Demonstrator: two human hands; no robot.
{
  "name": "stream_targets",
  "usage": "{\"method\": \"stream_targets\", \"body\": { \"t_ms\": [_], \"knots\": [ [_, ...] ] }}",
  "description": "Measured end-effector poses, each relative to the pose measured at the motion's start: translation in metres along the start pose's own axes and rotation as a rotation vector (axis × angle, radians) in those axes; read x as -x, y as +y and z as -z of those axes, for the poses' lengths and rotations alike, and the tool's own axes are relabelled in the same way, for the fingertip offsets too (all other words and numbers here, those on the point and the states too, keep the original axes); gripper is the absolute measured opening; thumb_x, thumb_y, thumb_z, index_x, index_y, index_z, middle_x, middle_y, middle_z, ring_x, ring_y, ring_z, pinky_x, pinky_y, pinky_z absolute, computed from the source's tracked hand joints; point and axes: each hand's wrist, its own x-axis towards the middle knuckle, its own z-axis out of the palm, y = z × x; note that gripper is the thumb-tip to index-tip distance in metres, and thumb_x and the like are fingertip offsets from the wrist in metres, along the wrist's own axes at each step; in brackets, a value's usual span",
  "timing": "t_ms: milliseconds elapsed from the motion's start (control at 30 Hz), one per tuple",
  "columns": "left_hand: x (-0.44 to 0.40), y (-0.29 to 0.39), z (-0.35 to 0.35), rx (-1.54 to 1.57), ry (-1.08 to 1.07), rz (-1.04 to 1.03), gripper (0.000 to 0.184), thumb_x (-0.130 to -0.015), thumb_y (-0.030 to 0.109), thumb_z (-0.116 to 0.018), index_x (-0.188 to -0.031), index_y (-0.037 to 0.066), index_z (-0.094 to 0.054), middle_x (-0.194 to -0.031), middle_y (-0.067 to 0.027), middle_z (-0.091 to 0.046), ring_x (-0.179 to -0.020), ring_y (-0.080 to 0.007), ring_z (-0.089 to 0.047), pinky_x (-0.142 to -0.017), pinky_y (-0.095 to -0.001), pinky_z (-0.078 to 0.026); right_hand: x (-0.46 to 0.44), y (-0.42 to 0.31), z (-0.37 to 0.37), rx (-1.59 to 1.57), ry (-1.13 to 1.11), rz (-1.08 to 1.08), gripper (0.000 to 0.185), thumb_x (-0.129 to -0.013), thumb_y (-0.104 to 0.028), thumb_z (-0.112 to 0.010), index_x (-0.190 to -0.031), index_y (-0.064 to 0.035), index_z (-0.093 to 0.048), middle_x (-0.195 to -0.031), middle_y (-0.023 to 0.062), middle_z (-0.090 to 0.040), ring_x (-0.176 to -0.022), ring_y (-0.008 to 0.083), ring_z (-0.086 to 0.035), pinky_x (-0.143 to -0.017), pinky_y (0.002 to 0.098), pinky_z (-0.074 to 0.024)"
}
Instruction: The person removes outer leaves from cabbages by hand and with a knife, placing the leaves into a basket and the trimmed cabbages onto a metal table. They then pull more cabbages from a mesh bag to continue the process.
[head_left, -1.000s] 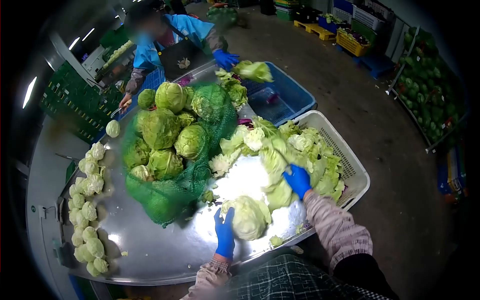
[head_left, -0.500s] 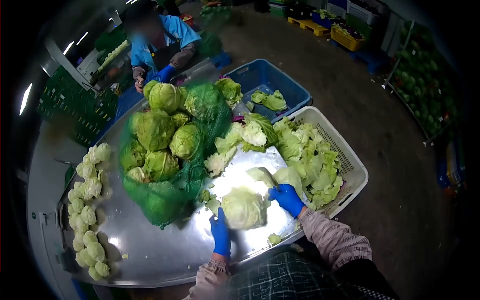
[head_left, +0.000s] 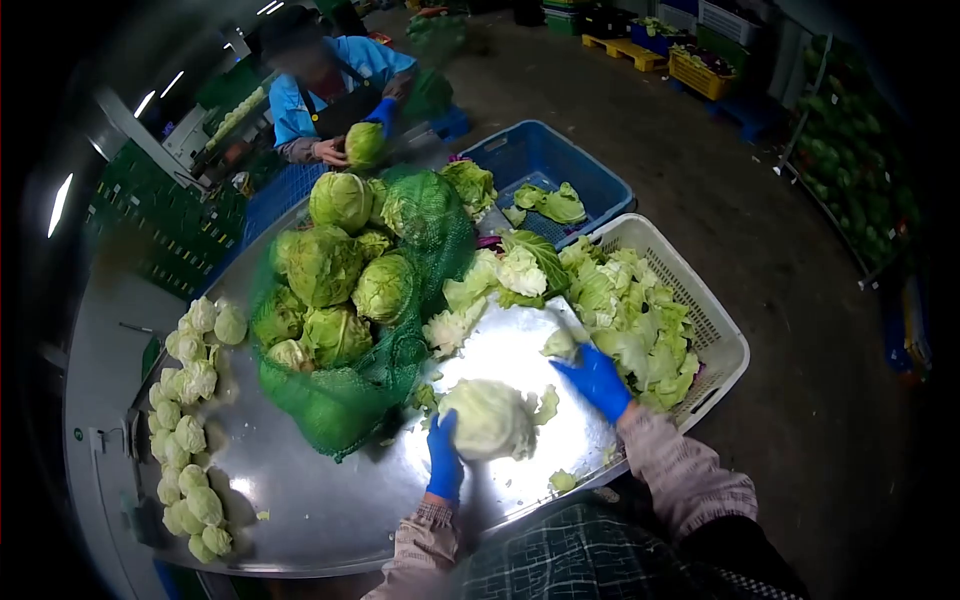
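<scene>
A pale, stripped cabbage (head_left: pixel 490 420) rests on the metal table (head_left: pixel 300 480). Against its left side is my left hand (head_left: pixel 444 458), blue-gloved, fingers apart along the head. To the right of the cabbage, clear of it, my right hand (head_left: pixel 595 384), also gloved, is beside a small pale leaf (head_left: pixel 561 345); whether the fingers hold it I cannot make out. Beyond the right hand, a white crate (head_left: pixel 715 335) is heaped with loose leaves (head_left: pixel 635 320). Left of centre, a green net bag (head_left: pixel 330 405) lies open around several green cabbages (head_left: pixel 323 265).
Several trimmed heads (head_left: pixel 190 435) line the table's left edge. A blue crate (head_left: pixel 590 165) with a few leaves adjoins the white one. Across the table a co-worker (head_left: pixel 340 85) holds a cabbage (head_left: pixel 365 145). A rack of green produce (head_left: pixel 850 170) stands right.
Large leaves between my right hand and the cabbage have gone toward the white crate. My right hand has moved slightly right from the head. The co-worker has lifted another cabbage.
</scene>
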Motion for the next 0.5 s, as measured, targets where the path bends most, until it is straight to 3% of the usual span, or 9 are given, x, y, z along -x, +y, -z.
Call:
{"method": "stream_targets", "body": {
  "t_ms": [67,133,167,233,300,333,400,433,500],
  "knots": [
    [-0.006,-0.032,0.006,0.312,-0.052,0.152,0.058,-0.098,0.042,-0.05,-0.139,0.002,-0.043,-0.132,-0.01,-0.054,-0.117,-0.0234,-0.056,-0.099,-0.0381,-0.048,0.042,-0.049,-0.016,0.056,-0.169,0.183,0.068,-0.079,-0.049,-0.075,-0.125,-0.0016,-0.057,-0.112,0.0201,-0.065,-0.101,0.0314,-0.065,-0.086,0.0362,-0.0529],
    [-0.001,-0.037,-0.013,0.086,-0.081,0.094,0.054,-0.098,0.033,-0.055,-0.14,0.002,-0.042,-0.126,-0.0091,-0.057,-0.109,-0.0219,-0.059,-0.092,-0.0365,-0.05,0.065,-0.055,-0.028,0.383,-0.217,0.179,0.082,-0.076,-0.054,-0.076,-0.135,-0.0029,-0.05,-0.12,0.0196,-0.062,-0.105,0.028,-0.065,-0.089,0.036,-0.0522],
    [-0.002,-0.043,-0.011,-0.062,-0.092,0.036,0.052,-0.098,0.03,-0.057,-0.14,0.003,-0.042,-0.124,-0.0089,-0.059,-0.106,-0.0209,-0.06,-0.09,-0.0357,-0.051,0.06,-0.055,-0.024,0.36,-0.243,-0.008,0.084,-0.074,-0.058,-0.076,-0.132,-0.0019,-0.053,-0.114,0.0197,-0.065,-0.102,0.0269,-0.066,-0.087,0.0364,-0.0529],
    [-0.015,-0.057,0.007,-0.391,-0.097,-0.114,0.05,-0.097,0.023,-0.06,-0.139,0.002,-0.042,-0.119,-0.0089,-0.06,-0.1,-0.0188,-0.062,-0.085,-0.0344,-0.053,0.051,-0.042,-0.013,-0.008,-0.202,-0.048,0.052,-0.083,-0.042,-0.074,-0.111,0.0012,-0.066,-0.091,0.0145,-0.07,-0.083,0.0187,-0.067,-0.075,0.0321,-0.0539],
    [-0.001,-0.027,-0.023,-0.225,0.035,-0.101,0.065,-0.091,0.027,-0.069,-0.142,0.001,-0.038,-0.118,-0.013,-0.06,-0.099,-0.0192,-0.063,-0.084,-0.0349,-0.054,0.045,-0.047,-0.005,-0.136,-0.158,-0.021,0.03,-0.09,-0.026,-0.071,-0.097,0.0025,-0.07,-0.076,0.0099,-0.068,-0.069,0.0112,-0.061,-0.062,0.0293,-0.0508],
    [0.006,-0.014,-0.035,-0.302,0.021,-0.097,0.094,-0.079,0.037,-0.081,-0.147,0.0,-0.027,-0.132,-0.0199,-0.051,-0.116,-0.0278,-0.056,-0.099,-0.0401,-0.047,0.038,-0.046,0.0,-0.115,-0.17,-0.038,0.03,-0.09,-0.028,-0.07,-0.097,0.0016,-0.07,-0.074,0.0105,-0.068,-0.068,0.0113,-0.061,-0.061,0.0298,-0.0504],
    [0.021,-0.001,-0.047,-0.72,-0.227,-0.313,0.117,-0.067,0.047,-0.086,-0.148,-0.003,-0.018,-0.145,-0.0231,-0.033,-0.132,-0.0323,-0.038,-0.109,-0.0422,-0.037,0.031,-0.027,-0.001,-0.08,-0.2,-0.088,0.031,-0.09,-0.03,-0.069,-0.097,-0.0003,-0.07,-0.072,0.0116,-0.067,-0.066,0.0115,-0.061,-0.058,0.0309,-0.0497],
    [0.026,0.003,-0.051,-0.921,-0.314,-0.437,0.128,-0.061,0.052,-0.089,-0.149,-0.004,-0.014,-0.151,-0.0242,-0.023,-0.14,-0.0341,-0.029,-0.113,-0.0429,-0.032,0.022,-0.021,-0.009,-0.095,-0.103,-0.053,0.033,-0.092,-0.035,-0.065,-0.095,-0.0035,-0.071,-0.068,0.0147,-0.065,-0.062,0.0187,-0.064,-0.057,0.0331,-0.0502],
    [0.021,0.003,-0.058,-1.15,-0.274,-0.555,0.131,-0.058,0.052,-0.09,-0.148,-0.005,-0.014,-0.15,-0.0244,-0.024,-0.139,-0.034,-0.031,-0.112,-0.0429,-0.033,0.02,-0.013,-0.009,0.273,0.019,0.101,0.04,-0.093,-0.043,-0.06,-0.109,-0.0076,-0.066,-0.08,0.0171,-0.065,-0.071,0.0322,-0.067,-0.061,0.0394,-0.0523]
  ]
}}
